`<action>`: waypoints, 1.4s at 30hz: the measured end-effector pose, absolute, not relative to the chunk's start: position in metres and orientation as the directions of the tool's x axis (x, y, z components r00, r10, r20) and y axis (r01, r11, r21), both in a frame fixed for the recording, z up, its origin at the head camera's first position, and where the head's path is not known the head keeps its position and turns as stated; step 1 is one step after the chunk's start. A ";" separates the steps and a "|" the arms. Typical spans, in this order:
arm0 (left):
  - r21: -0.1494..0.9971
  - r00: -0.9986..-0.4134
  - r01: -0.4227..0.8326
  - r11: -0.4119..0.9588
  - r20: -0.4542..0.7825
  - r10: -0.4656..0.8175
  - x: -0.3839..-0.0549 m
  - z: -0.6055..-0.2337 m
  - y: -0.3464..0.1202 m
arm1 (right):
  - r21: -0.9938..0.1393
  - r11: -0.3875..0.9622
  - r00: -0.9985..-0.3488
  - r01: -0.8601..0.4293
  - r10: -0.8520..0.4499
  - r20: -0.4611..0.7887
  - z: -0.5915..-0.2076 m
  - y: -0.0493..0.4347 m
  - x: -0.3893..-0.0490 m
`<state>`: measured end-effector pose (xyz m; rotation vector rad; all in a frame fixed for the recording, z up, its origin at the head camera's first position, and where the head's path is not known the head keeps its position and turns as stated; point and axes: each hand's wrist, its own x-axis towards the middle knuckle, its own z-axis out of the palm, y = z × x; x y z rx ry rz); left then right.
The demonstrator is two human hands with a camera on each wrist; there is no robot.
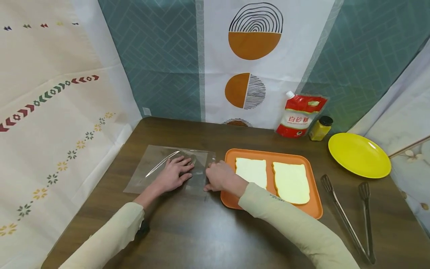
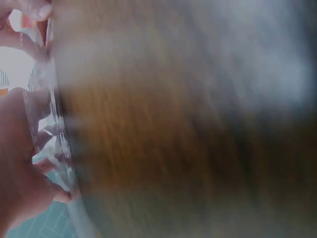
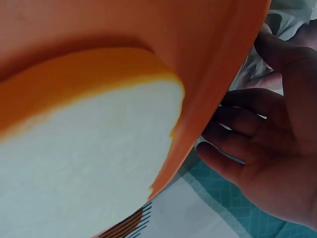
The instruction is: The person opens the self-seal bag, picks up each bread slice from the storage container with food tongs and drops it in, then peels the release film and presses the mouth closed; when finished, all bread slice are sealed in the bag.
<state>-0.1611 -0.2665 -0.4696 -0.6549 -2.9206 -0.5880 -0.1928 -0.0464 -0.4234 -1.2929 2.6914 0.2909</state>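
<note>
A clear plastic bag (image 1: 142,170) lies flat on the dark wooden table, left of the orange tray (image 1: 231,204). My left hand (image 1: 172,175) rests on it with fingers spread. At the bag's right edge, close to the tray's left rim, my right hand (image 1: 222,177) has its fingers curled and grips the plastic. Two white bread slices (image 1: 252,170) with orange-brown crusts lie side by side on the tray. The left wrist view catches crinkled plastic (image 2: 64,148) beside the left hand (image 2: 22,163). Close up in the right wrist view is one bread slice (image 3: 79,163).
Right of the tray lie metal tongs (image 1: 349,222), their arms spread. Behind them sits a yellow plate (image 1: 359,155). A red and white sugar pouch (image 1: 299,116) and a small yellow jar with a black lid (image 1: 320,129) stand by the back wall.
</note>
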 end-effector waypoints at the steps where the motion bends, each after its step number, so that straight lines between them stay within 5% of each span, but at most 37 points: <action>1: 0.354 -0.901 0.433 0.829 0.190 0.390 -0.162 -0.469 -0.266 | 0.115 0.611 -0.621 -0.783 -0.756 -0.210 -0.423 -0.046 -0.193; 17: 0.630 -0.887 0.454 0.631 0.389 0.249 -0.168 -0.445 -0.276 | 0.124 0.601 -0.613 -0.790 -0.760 -0.216 -0.421 -0.039 -0.196; 25: 0.749 -0.906 0.421 0.512 0.375 0.197 -0.164 -0.426 -0.283 | 0.085 0.595 -0.598 -0.799 -0.770 -0.224 -0.419 -0.037 -0.197; 42: 0.748 -0.925 0.370 0.551 0.351 0.146 -0.158 -0.439 -0.283 | 0.140 0.608 -0.624 -0.781 -0.765 -0.157 -0.430 -0.034 -0.179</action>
